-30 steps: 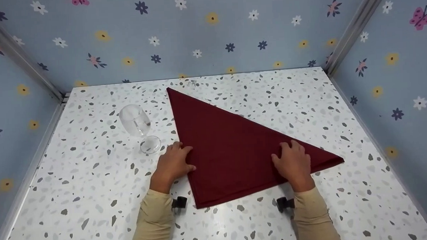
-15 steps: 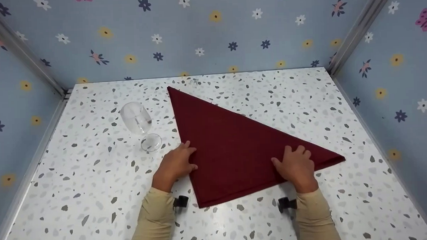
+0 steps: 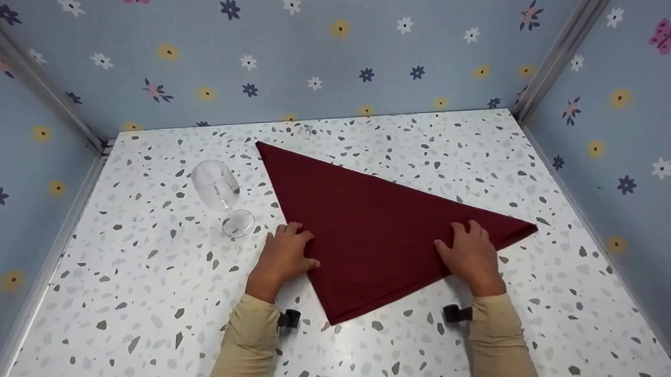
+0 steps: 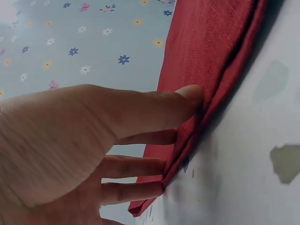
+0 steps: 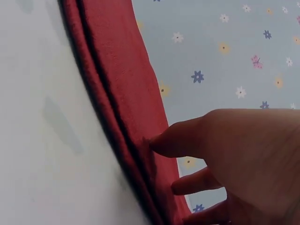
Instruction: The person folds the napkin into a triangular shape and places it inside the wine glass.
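A dark red cloth napkin [image 3: 370,226], folded into a triangle, lies flat on the speckled table. My left hand [image 3: 285,257] is at its left edge; in the left wrist view the thumb rests on the layered red fold [image 4: 206,89] while the straight fingers touch the edge below. On the napkin's right part, near its lower edge, my right hand [image 3: 472,256] presses with spread fingertips. The right wrist view has the thumb and fingers touching the top of the cloth [image 5: 126,84], just in from its doubled edge. Neither hand curls round the fabric.
A clear stemmed glass [image 3: 217,187] is left of the napkin, beyond my left hand. Flower-patterned panels [image 3: 308,55] enclose the white speckled table [image 3: 148,262] at the back and both sides. Small black devices sit at both wrists.
The napkin has turned counterclockwise under my hands: its right corner has moved away from me, and its near corner has shifted right. Both hands moved slightly right with it.
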Motion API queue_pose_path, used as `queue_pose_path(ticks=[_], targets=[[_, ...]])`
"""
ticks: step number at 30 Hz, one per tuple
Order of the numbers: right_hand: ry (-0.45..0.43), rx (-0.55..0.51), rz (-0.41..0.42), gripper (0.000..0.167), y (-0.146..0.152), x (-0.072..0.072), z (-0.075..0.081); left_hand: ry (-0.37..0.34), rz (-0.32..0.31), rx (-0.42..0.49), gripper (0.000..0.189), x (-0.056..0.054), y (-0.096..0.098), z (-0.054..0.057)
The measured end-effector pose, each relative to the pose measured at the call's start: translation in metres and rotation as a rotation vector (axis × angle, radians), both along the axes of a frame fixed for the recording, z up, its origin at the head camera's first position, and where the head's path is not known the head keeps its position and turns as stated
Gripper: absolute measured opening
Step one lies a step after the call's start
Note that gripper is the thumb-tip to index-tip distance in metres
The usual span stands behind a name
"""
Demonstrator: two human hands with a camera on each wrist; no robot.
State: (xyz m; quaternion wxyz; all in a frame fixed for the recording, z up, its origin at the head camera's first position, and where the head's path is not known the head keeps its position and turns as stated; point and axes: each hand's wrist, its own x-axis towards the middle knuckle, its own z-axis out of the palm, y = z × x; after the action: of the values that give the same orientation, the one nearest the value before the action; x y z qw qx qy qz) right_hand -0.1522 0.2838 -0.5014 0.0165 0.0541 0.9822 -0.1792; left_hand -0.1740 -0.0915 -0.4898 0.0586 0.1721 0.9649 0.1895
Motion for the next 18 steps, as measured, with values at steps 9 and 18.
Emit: queue_pose_path(ticks=[9,18], targets=[[0.002,-0.068,-0.017,0.061,-0.003,-0.003,-0.003,0.008,-0.009,0.016,0.054,0.001,-0.001,-0.002],[0.011,0.022,-0.019,0.06,-0.035,0.014,0.014,0.011,-0.018,0.072,0.05,-0.005,-0.01,-0.008]])
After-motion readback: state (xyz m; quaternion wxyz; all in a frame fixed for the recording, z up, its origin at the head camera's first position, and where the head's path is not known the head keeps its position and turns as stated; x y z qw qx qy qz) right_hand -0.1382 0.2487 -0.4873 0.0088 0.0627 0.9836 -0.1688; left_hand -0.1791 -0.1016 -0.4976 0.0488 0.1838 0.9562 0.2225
